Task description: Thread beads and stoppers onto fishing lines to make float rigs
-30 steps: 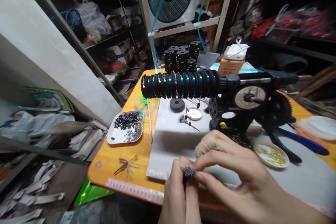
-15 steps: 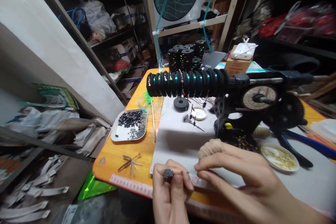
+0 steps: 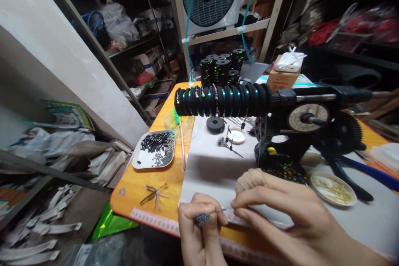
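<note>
White tray [image 3: 148, 163] on the tabletop [image 3: 124, 201]: black tubes [image 3: 152, 142], grey beads [image 3: 163, 158]. Gold bits [image 3: 344, 193] in the right-hand dish [image 3: 340, 204]. Black roller [image 3: 230, 100] beyond the hands. Left hand's [image 3: 202, 235] fingers clamp the grey-tipped bundle [image 3: 203, 219] near the front edge; right hand's [image 3: 291, 216] tips sit close, gripping or not, can't tell. A second ago they met at the bundle; now, a gap!

Two hands [image 3: 211, 232] [image 3: 289, 214] just apart, seemingly in pinches
</note>
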The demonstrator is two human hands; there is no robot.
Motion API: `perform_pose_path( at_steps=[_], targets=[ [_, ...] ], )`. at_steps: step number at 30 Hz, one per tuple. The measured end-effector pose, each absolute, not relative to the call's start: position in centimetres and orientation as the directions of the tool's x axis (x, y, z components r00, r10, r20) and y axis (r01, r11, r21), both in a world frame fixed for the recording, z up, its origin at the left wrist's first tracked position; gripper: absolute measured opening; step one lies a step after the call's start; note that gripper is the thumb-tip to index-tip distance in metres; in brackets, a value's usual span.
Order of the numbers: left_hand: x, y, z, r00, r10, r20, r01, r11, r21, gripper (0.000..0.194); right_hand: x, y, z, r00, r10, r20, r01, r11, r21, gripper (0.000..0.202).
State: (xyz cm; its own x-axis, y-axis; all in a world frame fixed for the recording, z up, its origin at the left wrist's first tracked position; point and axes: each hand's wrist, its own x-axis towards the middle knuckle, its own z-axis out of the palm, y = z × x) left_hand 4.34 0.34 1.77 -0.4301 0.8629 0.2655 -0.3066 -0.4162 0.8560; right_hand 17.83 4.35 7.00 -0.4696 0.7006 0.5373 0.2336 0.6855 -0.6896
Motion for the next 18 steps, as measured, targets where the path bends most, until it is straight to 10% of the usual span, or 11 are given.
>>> perform_pose_path(
  at_steps=[9, 18],
  targets=[
    [5.8, 0.0, 1.4, -0.431, 0.899, 0.078, -0.402, -0.269, 0.875, 0.013, 17.7, 4.8, 6.9, -0.418, 0.689, 0.593, 0.176, 0.701, -0.691, 0.023],
    [5.2, 0.9, 3.1, -0.467, 0.883, 0.054, -0.672, -0.394, 0.627, 0.020, 18.0, 4.4, 5.3, -0.393, 0.640, 0.660, 0.360, 0.768, -0.531, 0.020]
  ],
)
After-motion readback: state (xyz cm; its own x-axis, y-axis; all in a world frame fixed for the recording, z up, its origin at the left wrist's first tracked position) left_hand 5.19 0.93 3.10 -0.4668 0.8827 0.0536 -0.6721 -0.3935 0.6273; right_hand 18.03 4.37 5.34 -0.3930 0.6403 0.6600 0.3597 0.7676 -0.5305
